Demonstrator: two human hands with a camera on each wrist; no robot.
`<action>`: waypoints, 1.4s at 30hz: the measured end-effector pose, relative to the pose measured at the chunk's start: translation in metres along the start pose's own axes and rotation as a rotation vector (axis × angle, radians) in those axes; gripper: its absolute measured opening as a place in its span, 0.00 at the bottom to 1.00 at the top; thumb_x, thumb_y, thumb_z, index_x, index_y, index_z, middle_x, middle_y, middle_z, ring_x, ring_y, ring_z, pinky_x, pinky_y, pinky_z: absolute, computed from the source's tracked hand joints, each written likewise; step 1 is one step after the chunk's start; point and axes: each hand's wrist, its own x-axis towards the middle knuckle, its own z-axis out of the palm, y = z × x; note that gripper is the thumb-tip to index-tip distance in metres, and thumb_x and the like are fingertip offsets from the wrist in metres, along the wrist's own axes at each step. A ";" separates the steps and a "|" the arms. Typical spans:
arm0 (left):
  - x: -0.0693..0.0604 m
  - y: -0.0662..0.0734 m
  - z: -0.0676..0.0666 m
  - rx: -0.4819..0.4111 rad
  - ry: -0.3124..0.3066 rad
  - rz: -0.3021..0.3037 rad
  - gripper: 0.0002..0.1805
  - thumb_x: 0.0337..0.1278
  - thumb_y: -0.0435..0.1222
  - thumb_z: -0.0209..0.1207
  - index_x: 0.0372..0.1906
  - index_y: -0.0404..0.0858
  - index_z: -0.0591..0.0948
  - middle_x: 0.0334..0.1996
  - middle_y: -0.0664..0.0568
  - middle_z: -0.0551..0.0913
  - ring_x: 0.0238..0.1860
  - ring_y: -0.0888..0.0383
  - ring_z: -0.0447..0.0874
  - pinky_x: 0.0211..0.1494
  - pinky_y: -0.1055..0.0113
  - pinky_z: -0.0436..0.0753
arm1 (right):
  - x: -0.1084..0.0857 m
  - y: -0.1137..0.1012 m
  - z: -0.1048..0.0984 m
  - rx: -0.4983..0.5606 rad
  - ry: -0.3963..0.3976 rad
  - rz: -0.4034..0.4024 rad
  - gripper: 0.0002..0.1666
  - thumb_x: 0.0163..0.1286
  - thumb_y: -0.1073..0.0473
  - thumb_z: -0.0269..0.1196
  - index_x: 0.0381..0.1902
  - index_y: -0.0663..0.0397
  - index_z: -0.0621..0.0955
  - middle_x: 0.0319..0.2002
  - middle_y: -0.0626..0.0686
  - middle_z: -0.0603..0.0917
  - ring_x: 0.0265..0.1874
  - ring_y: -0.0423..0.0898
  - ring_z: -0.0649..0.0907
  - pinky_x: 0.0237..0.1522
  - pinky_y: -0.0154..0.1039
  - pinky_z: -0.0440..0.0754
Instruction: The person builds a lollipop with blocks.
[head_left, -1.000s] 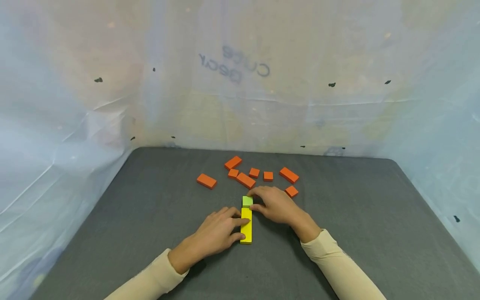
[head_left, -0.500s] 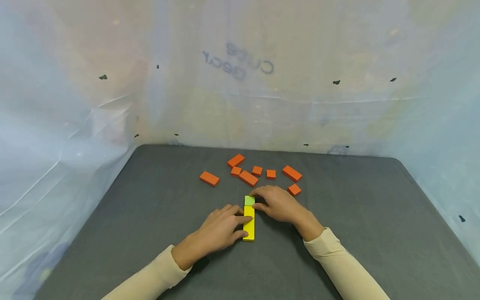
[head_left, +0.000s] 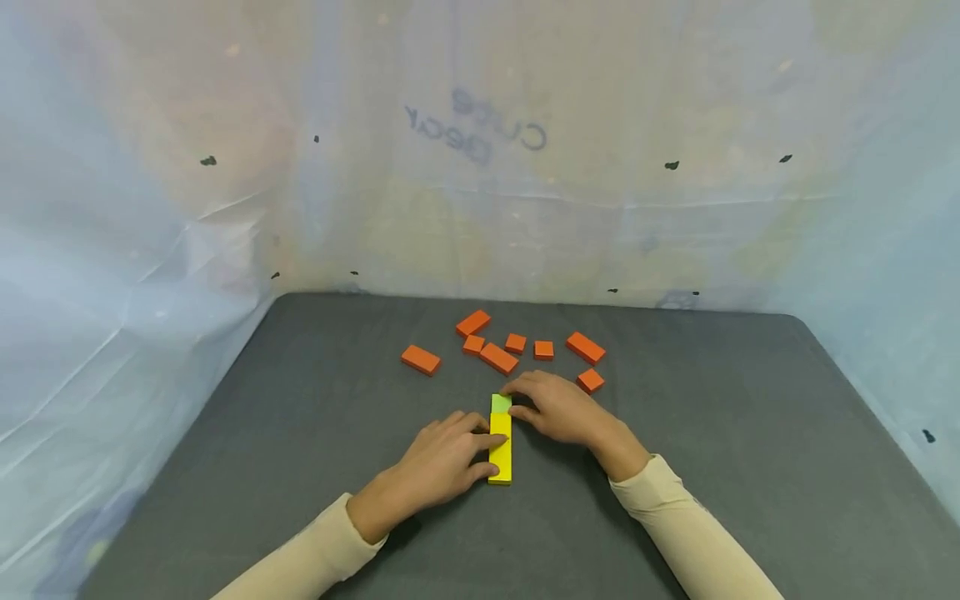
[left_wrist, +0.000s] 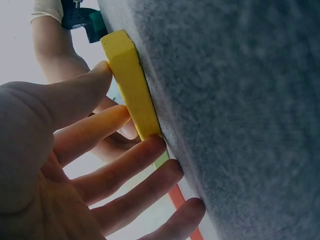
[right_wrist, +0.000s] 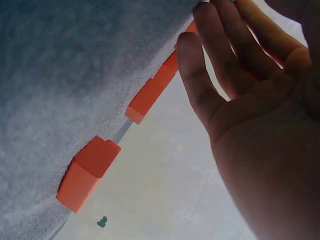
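A long yellow block [head_left: 500,460] lies on the dark table with its far end against a small light green block [head_left: 501,404]. My left hand [head_left: 442,462] reaches in from the left. Its index finger lies across the yellow block's top, and the thumb touches near the close end. In the left wrist view, fairly straight fingers touch the yellow block [left_wrist: 132,85] along one side. My right hand [head_left: 558,408] holds the green block at its right side, index finger at the far edge and thumb near the joint. The right wrist view mostly hides that contact.
Several orange blocks lie loosely beyond the hands, among them a long block [head_left: 421,360] at left, a long block [head_left: 586,347] at right and a short block [head_left: 590,381] close to my right hand. A pale sheet [head_left: 480,225] hangs behind the grey table [head_left: 712,433].
A thin strip of the green block's near face showed a second ago; now the yellow end meets its top without that strip. Both hands keep nearly the same pose; the view shifts slightly.
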 end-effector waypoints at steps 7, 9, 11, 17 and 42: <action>-0.004 0.002 0.001 -0.008 -0.009 -0.021 0.24 0.60 0.53 0.64 0.61 0.53 0.83 0.55 0.55 0.81 0.49 0.58 0.77 0.46 0.58 0.80 | 0.000 -0.001 0.002 -0.005 -0.020 -0.007 0.17 0.73 0.54 0.62 0.57 0.50 0.82 0.51 0.49 0.85 0.49 0.46 0.83 0.52 0.45 0.81; -0.004 0.004 0.000 -0.020 -0.012 -0.034 0.24 0.60 0.52 0.65 0.61 0.53 0.82 0.55 0.55 0.81 0.50 0.58 0.77 0.47 0.57 0.80 | -0.001 -0.002 0.001 -0.006 -0.019 0.003 0.17 0.73 0.54 0.62 0.57 0.49 0.82 0.51 0.49 0.85 0.50 0.46 0.83 0.52 0.45 0.81; -0.003 0.005 0.000 -0.029 -0.016 -0.046 0.24 0.60 0.52 0.65 0.61 0.54 0.82 0.56 0.55 0.81 0.50 0.58 0.77 0.47 0.57 0.80 | -0.001 -0.001 0.001 -0.008 -0.021 0.015 0.17 0.73 0.54 0.62 0.57 0.49 0.82 0.51 0.49 0.85 0.50 0.46 0.83 0.53 0.45 0.81; -0.001 0.008 -0.001 -0.039 -0.031 -0.054 0.24 0.60 0.52 0.65 0.61 0.54 0.82 0.56 0.56 0.81 0.50 0.58 0.76 0.47 0.57 0.80 | -0.004 0.000 0.000 -0.022 -0.019 0.018 0.17 0.73 0.54 0.62 0.57 0.49 0.82 0.51 0.49 0.85 0.50 0.46 0.83 0.52 0.46 0.81; 0.011 0.005 -0.008 0.015 0.001 -0.107 0.31 0.57 0.53 0.67 0.64 0.46 0.80 0.64 0.53 0.75 0.55 0.51 0.81 0.48 0.54 0.84 | -0.005 -0.005 -0.002 -0.010 -0.020 -0.003 0.17 0.74 0.52 0.60 0.58 0.46 0.82 0.52 0.47 0.84 0.51 0.45 0.83 0.54 0.45 0.81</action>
